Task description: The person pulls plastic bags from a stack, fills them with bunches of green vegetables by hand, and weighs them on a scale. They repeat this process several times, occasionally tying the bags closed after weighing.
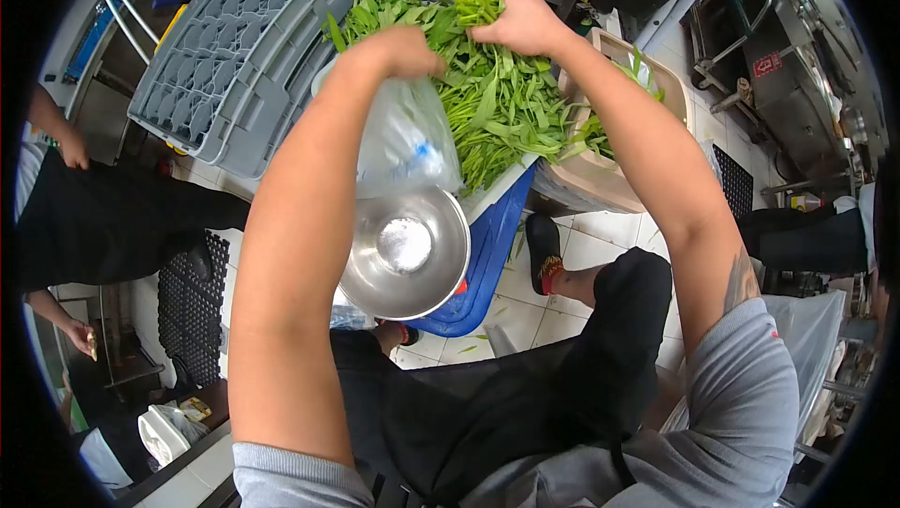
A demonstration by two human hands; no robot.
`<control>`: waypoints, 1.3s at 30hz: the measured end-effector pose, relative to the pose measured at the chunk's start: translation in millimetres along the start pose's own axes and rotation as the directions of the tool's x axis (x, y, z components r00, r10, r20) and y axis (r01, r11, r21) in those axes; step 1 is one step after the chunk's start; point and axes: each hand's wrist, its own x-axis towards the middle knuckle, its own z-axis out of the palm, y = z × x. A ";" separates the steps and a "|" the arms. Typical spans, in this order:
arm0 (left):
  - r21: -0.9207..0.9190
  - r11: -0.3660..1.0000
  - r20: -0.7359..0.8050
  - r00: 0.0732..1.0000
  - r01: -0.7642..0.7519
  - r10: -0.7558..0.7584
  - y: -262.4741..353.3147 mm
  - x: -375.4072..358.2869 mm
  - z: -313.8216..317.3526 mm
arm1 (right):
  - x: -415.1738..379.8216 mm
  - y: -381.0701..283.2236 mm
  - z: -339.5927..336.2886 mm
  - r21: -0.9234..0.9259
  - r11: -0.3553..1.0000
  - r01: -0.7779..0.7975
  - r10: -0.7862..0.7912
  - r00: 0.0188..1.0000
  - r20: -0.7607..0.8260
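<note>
A large heap of water spinach [497, 100], with long leaves and thin stems, lies in front of me. My right hand [520, 19] is closed around a bunch of its stems [476, 6] at the far side of the heap. Over the heap's left side is my left hand [408, 51], blurred, with its fingers mostly hidden. Below that hand sits a clear plastic bag [403, 138]. Nearer to me, a steel bowl [361, 260] stands on a blue plastic lid or tub [506, 236].
Grey dish racks [225, 58] stack up at left. A beige bin [609, 185] holding some greens stands at right. Other people are nearby: one person's hand [73, 148] at far left, a dark-clothed leg [806, 238] at far right. Leaf scraps lie on the tiled floor [511, 321].
</note>
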 end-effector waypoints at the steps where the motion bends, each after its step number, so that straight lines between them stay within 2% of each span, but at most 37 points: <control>1: 0.073 0.997 0.053 0.999 0.007 -0.011 6.5 -2.0 6.9 | 0.1 2.2 -2.4 0.028 0.999 -0.020 0.020 1.000 -0.005; 3: 0.221 0.975 0.154 0.987 0.013 -0.048 25.2 -3.4 25.4 | -0.3 4.7 -5.5 0.050 0.999 -0.012 0.013 0.999 -0.032; 7: 0.364 0.930 0.090 0.992 0.053 -0.092 32.4 12.7 53.9 | 0.7 3.2 -23.8 0.108 0.994 -0.022 0.032 0.995 -0.095; 8: 0.394 0.917 0.085 0.991 0.061 -0.102 32.7 19.4 55.3 | -0.7 -1.3 -35.2 0.041 0.999 -0.005 0.011 0.992 -0.130; 9: 0.424 0.903 0.078 0.991 0.069 -0.112 32.0 24.0 56.8 | 3.8 10.0 -41.1 0.114 0.993 -0.015 0.025 0.996 -0.084; 11: 0.415 0.908 0.084 0.991 0.061 -0.105 31.3 26.6 59.6 | -0.7 -12.8 -67.6 0.298 0.954 0.036 0.001 0.992 -0.122; 12: 0.411 0.910 0.084 0.991 0.058 -0.101 30.1 30.8 61.8 | -2.5 -17.7 -71.9 0.496 0.868 0.019 0.081 0.980 -0.180; 13: 0.403 0.913 0.084 0.991 0.064 -0.107 28.5 35.8 64.1 | -2.1 -15.9 -77.8 0.580 0.811 0.076 0.102 0.958 -0.269; 15: 0.386 0.920 0.087 0.990 0.074 -0.116 23.2 41.2 67.8 | -4.9 -17.9 -96.8 0.662 0.741 0.115 0.104 0.953 -0.283; 18: 0.307 0.947 0.164 0.975 0.092 -0.148 30.3 10.6 30.2 | -10.4 -14.8 -120.7 0.681 0.712 0.171 0.125 0.924 -0.362; 20: 0.253 0.965 0.109 0.990 0.063 -0.093 19.1 -2.0 4.4 | -18.1 -11.4 -137.9 0.671 0.719 0.180 0.131 0.913 -0.385; 22: 0.257 0.964 -0.063 0.997 0.066 -0.051 7.6 -24.6 -29.5 | -28.7 -20.3 -152.3 0.687 0.701 0.192 0.129 0.913 -0.387; 24: 0.227 0.972 -0.399 0.916 0.065 0.032 13.2 -64.2 -64.8 | -44.1 -36.1 -165.4 0.722 0.659 0.211 0.136 0.911 -0.390; 25: 0.206 0.974 -0.520 0.854 0.093 0.028 30.2 -89.6 -81.0 | -51.6 -33.8 -171.9 0.739 0.645 0.195 0.140 0.921 -0.365; 26: 0.179 0.977 -0.589 0.808 0.114 0.013 49.1 -113.3 -97.2 | -59.3 -38.6 -175.5 0.807 0.568 0.163 0.178 0.932 -0.314; 28: 0.114 0.993 -0.638 0.767 -0.004 0.077 84.0 -152.3 -118.5 | -82.3 -60.8 -183.8 0.898 0.433 0.079 0.245 0.948 -0.201; 29: 0.083 0.995 -0.663 0.741 -0.064 0.103 98.7 -166.1 -124.1 | -94.6 -73.5 -186.2 0.902 0.417 0.114 0.180 0.962 -0.204; 31: 0.084 0.980 -0.650 0.735 -0.182 0.192 123.9 -186.1 -126.8 | -118.2 -91.2 -192.3 0.773 0.584 0.249 -0.043 0.960 -0.277; 32: 0.097 0.962 -0.648 0.717 -0.257 0.257 134.5 -197.3 -122.1 | -134.8 -106.2 -191.6 0.816 0.524 0.246 -0.020 0.961 -0.277; 33: 0.110 0.937 -0.643 0.695 -0.332 0.322 147.1 -210.2 -115.6 | -152.3 -122.3 -191.9 0.815 0.528 0.237 -0.022 0.964 -0.266; 35: -0.008 0.905 -0.571 0.745 -0.424 0.344 182.7 -250.2 -99.4 | -188.9 -141.0 -189.9 0.789 0.582 0.198 -0.032 0.975 -0.221; 37: -0.099 0.885 -0.483 0.800 -0.455 0.357 214.3 -289.8 -67.3 | -230.5 -158.0 -170.7 0.806 0.580 0.120 0.027 0.986 -0.166; 39: -0.119 0.847 -0.489 0.773 -0.518 0.404 232.3 -309.4 -12.9 | -278.3 -171.3 -141.2 0.787 0.616 0.037 0.112 0.984 -0.135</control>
